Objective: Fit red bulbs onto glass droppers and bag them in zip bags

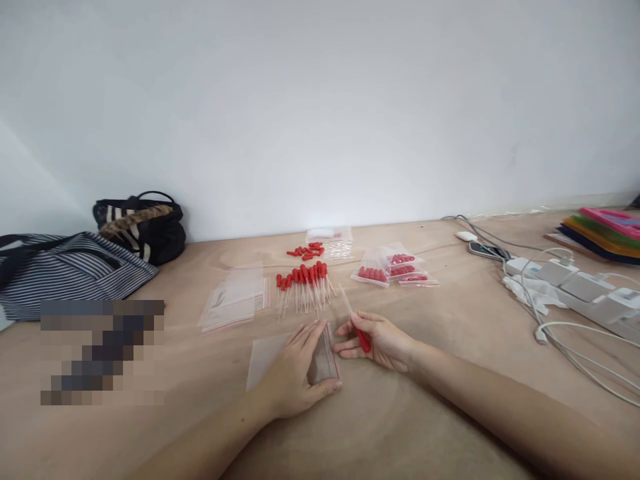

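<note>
My left hand (300, 373) lies with fingers stretched across a clear zip bag (259, 353) that has a red seal line along its right edge. Just right of the bag's mouth, my right hand (383, 340) is closed on a dropper (361, 339), its red bulb low in the fingers and its clear tip pointing up and away. Beyond the hands, a row of several red-bulbed droppers (305, 283) rests on the table. Loose red bulbs (307, 251) lie behind them, beside clear glass tubes (340, 249) on a plastic bag.
Flat zip bags (233, 300) are stacked left of the droppers. Filled bags (393, 269) with red bulbs lie to the right. A power strip (595, 293) with chargers and white cables runs along the right. A striped bag (75, 270) and a black bag (160, 230) stand left.
</note>
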The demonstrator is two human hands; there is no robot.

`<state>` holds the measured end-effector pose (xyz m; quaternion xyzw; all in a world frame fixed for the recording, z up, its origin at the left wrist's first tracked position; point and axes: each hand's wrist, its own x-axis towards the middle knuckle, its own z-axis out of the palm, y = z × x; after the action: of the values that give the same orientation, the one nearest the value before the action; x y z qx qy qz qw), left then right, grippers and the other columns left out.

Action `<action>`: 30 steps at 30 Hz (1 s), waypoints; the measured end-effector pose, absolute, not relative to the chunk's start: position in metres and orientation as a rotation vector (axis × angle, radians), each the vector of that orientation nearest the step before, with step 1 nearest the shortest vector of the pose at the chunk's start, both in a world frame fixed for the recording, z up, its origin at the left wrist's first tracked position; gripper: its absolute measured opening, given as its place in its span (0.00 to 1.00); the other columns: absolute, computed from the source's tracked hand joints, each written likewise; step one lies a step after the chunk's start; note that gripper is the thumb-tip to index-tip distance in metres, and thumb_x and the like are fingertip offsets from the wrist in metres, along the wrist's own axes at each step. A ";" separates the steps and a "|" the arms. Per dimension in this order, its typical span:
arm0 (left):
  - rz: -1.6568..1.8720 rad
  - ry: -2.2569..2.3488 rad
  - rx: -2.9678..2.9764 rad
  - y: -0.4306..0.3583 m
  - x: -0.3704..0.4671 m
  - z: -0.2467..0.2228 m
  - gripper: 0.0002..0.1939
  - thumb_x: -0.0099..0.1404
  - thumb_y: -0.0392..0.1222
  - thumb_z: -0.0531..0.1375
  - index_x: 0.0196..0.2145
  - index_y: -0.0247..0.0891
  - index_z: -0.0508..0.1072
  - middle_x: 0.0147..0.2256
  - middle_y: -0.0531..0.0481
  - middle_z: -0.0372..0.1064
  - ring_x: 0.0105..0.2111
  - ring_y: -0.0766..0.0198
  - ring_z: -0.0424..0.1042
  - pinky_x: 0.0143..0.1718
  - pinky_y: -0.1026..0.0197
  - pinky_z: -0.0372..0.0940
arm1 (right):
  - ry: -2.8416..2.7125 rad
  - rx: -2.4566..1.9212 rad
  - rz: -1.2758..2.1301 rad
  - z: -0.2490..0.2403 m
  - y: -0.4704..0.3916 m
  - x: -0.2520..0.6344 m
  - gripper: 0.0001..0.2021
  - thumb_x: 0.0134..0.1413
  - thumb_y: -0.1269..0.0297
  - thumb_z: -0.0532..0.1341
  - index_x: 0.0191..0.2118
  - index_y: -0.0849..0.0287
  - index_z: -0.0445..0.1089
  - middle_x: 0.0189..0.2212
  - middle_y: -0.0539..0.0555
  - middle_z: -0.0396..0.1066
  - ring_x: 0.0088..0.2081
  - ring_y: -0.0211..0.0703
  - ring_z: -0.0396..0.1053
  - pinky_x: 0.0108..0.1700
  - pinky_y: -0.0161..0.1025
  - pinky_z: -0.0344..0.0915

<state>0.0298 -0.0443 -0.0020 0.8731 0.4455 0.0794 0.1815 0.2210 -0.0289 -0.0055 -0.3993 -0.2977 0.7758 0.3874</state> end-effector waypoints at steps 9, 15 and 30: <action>0.322 1.245 2.436 -0.042 0.031 -0.005 0.42 0.52 0.56 0.59 0.59 0.35 0.48 0.58 0.38 0.49 0.57 0.47 0.49 0.56 0.44 0.49 | -1.541 -1.155 1.502 -0.012 -0.018 0.248 0.13 0.46 0.55 0.60 0.23 0.61 0.65 0.17 0.46 0.62 0.20 0.33 0.62 0.24 0.31 0.59; 0.364 1.282 2.390 -0.042 0.031 -0.003 0.37 0.56 0.54 0.56 0.58 0.38 0.49 0.57 0.42 0.53 0.57 0.49 0.49 0.55 0.45 0.52 | -1.928 -1.178 1.031 -0.015 -0.015 0.274 0.10 0.47 0.60 0.59 0.21 0.60 0.69 0.20 0.49 0.66 0.24 0.35 0.61 0.27 0.34 0.58; 0.322 1.272 2.403 -0.042 0.031 -0.001 0.37 0.56 0.53 0.57 0.58 0.37 0.49 0.58 0.41 0.51 0.57 0.50 0.49 0.56 0.46 0.50 | -1.974 -1.122 1.090 -0.014 -0.018 0.282 0.09 0.47 0.60 0.59 0.25 0.59 0.72 0.24 0.51 0.70 0.27 0.38 0.65 0.29 0.35 0.61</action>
<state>0.0314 -0.0417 -0.0008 0.8597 0.4553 0.1153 0.2006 0.2816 -0.0177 -0.0145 -0.4241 -0.7460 0.4120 0.3064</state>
